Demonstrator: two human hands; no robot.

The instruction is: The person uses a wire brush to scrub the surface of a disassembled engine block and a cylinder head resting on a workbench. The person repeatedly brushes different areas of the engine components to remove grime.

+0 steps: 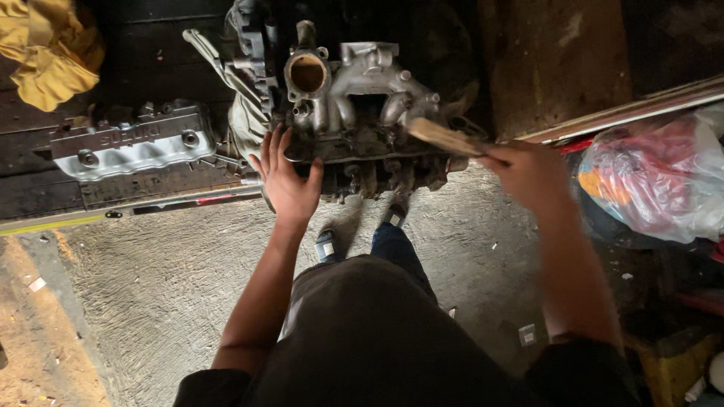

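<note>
i am looking straight down at a big, dirty engine [354,113] sitting on the floor, and i will tell where everything is from that engine. my left hand [289,181] lies flat on the near left side of the engine, fingers spread wide and holding nothing. my right hand [528,173] is at the near right side of the engine, closed around a wooden handle [445,137]. the handle points up and left from my fist and its far end sits over the grey metal pipes on the right part of the engine. the hand and the handle look blurry, so i cannot tell what kind of tool it is. on top of the engine there is a round open hole [307,73] with a rusty brown inside. to the left of the engine a silver metal cover [132,142] lies on dark boards. far to the upper left of the engine is a yellow cloth [49,49]. to the right of the engine is a clear plastic bag [664,177] with red and orange things in it. my feet in sandals stand just below the engine on the rough grey floor [166,279].
</note>
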